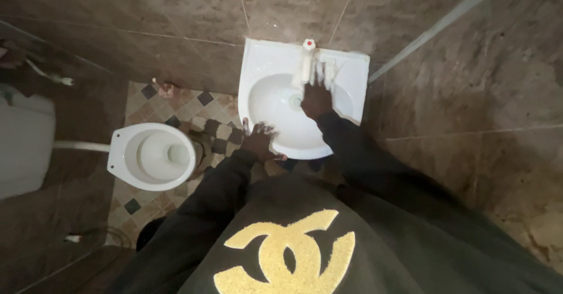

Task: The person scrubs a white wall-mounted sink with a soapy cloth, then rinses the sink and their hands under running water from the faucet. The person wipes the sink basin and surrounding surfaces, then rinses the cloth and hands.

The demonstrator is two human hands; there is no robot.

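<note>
Two hands at a white washbasin [352, 77] fixed to a brown tiled wall.

Nearest, the left hand [258, 140] rests fingers-spread on the basin's front rim, holding nothing. Farther in, the right hand [316, 97] lies open inside the bowl, fingers toward the upright white tap [307, 59] just beyond them at the back edge. Left of the basin stands a white toilet [151, 156].

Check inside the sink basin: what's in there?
Inside the sink basin: the right hand beside the drain, below the tap. Whatever lies under the hand is hidden. The left hand rests on the front rim.
</note>
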